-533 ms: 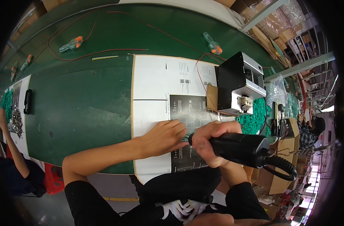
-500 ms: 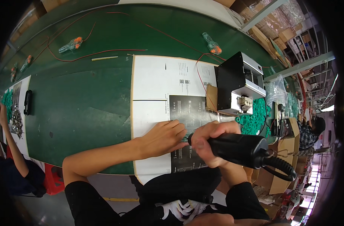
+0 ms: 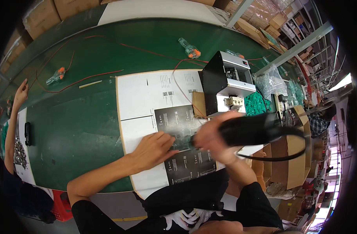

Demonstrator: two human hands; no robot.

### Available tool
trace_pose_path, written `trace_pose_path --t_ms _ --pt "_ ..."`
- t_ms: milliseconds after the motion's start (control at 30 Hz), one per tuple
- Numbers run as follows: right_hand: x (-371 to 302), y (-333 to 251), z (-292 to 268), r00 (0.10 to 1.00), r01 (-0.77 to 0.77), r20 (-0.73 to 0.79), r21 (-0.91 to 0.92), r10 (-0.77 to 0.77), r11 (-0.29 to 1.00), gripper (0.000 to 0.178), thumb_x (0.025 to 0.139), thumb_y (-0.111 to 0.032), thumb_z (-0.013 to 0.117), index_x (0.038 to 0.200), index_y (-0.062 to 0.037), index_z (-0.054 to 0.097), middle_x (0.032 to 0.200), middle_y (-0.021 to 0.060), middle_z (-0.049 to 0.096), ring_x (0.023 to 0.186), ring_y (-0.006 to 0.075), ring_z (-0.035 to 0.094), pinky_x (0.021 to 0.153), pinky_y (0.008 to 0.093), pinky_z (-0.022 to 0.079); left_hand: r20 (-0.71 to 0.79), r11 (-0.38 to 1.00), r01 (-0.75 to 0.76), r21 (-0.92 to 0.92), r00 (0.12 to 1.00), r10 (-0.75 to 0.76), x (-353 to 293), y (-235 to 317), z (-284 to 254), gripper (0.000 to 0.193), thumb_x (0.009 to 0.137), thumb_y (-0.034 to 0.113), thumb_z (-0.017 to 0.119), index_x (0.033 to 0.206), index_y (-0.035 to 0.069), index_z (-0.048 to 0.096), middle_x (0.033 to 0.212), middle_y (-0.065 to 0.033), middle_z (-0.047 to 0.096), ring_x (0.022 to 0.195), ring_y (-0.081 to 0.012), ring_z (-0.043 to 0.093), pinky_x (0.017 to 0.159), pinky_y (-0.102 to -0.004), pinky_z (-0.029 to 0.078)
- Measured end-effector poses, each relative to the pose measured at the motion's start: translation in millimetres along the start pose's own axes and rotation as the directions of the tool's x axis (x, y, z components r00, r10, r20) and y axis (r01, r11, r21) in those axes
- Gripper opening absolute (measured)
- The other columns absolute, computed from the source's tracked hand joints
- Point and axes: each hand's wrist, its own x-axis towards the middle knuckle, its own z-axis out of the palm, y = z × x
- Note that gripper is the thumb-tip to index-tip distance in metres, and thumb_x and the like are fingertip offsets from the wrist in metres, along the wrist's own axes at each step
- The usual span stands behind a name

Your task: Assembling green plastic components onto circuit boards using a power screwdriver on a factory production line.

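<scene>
My right hand (image 3: 217,136), blurred by motion, is wrapped round a black electric screwdriver (image 3: 250,130) that lies almost level, its cord looping off to the right. To the left, the fingers of my left hand (image 3: 153,150) pinch a small clear, greenish plastic part (image 3: 181,143). The screwdriver's front end is at or close to this part; I cannot tell if they touch. Beneath both hands lies a white board with black printed sheets (image 3: 192,162).
A black and silver machine (image 3: 215,84) stands beyond my right hand, beside green rings (image 3: 256,104). Clear-and-orange plastic pieces (image 3: 191,50) with red wires lie at the back. At the left, a co-worker's hand (image 3: 21,93) reaches over the table near a black tool (image 3: 27,133). Cardboard boxes (image 3: 297,156) stand right.
The whole view has shifted. My right hand and the screwdriver have moved a little away from my left fingers, and the cord swings wider. A co-worker's arm now reaches farther across the table.
</scene>
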Motion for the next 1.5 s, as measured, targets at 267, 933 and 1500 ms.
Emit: trace_pose_path --t_ms 267,933,1500 --pt "59 -57 -86 0.730 0.256 -0.543 -0.344 -0.414 0.903 0.027 0.094 0.005 0.061 0.119 0.0015 0.051 0.070 0.0037 0.050 0.049 0.0119 0.048 0.049 0.0304 0.045 -0.431 0.878 0.374 0.298 0.874 -0.226 23 -146 -77 0.037 0.084 0.018 0.077 0.116 0.002 0.066 0.101 -0.0149 0.065 0.096 -0.0329 0.062 0.083 -0.0427 0.052" --pt "-4 -81 -55 0.928 0.255 -0.270 -0.039 -0.256 0.966 0.044 0.091 -0.002 0.068 0.119 -0.0091 0.035 0.067 0.0052 0.050 0.046 0.0142 0.047 0.045 0.0326 0.048 -0.078 0.950 0.260 0.176 0.965 -0.250 298 -245 -11 0.047 0.081 -0.008 0.056 0.125 0.004 0.066 0.127 -0.0193 0.064 0.126 -0.0356 0.057 0.113 -0.0414 0.041" --pt "-16 -72 -50 0.943 0.246 -0.252 0.091 -0.216 0.965 0.047 0.089 0.001 0.069 0.117 -0.0119 0.033 0.064 0.0054 0.051 0.049 0.0160 0.050 0.049 0.0334 0.050 -0.080 0.977 0.169 -0.129 0.980 -0.180 22 -18 -2 0.038 0.091 0.020 0.072 0.119 -0.002 0.059 0.112 -0.0183 0.061 0.102 -0.0372 0.059 0.089 -0.0453 0.048"
